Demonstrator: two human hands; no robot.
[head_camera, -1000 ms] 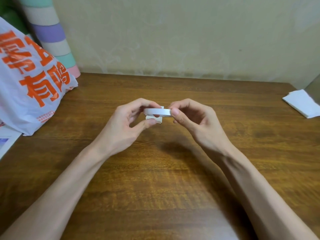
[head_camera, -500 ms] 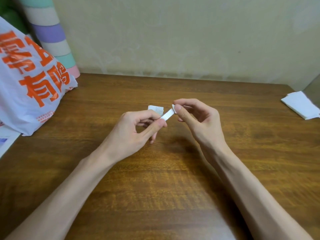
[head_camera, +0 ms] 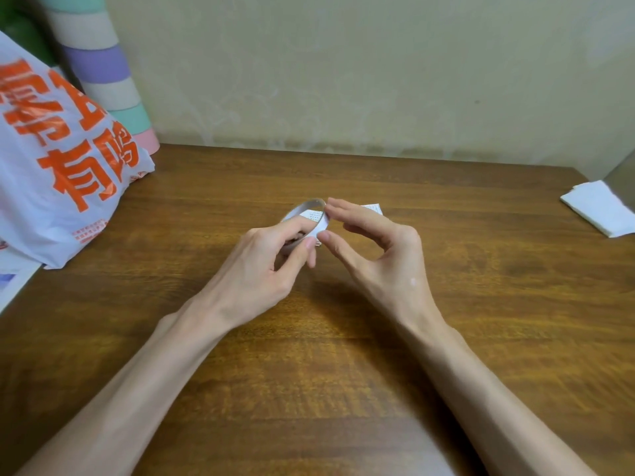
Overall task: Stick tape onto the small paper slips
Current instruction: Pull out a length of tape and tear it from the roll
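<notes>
A thin white tape roll (head_camera: 302,207) is held tilted above the middle of the wooden table (head_camera: 481,321). My left hand (head_camera: 261,269) grips its near left side with thumb and fingers. My right hand (head_camera: 385,262) has thumb and forefinger curled onto the roll's right edge, pinching it there. Small printed paper slips (head_camera: 372,208) lie on the table just behind the hands; one shows through the ring and another peeks out past my right forefinger. No free tape end is plainly visible.
A white plastic bag (head_camera: 51,187) with orange characters fills the left side. Behind it a pastel-striped cylinder (head_camera: 103,63) leans on the wall. Folded white paper (head_camera: 601,207) lies at the far right table edge.
The roll, seen edge-on half a second ago, has been turned so its ring opens toward me. Both hands shifted slightly, and my right fingers stay on its right edge.
</notes>
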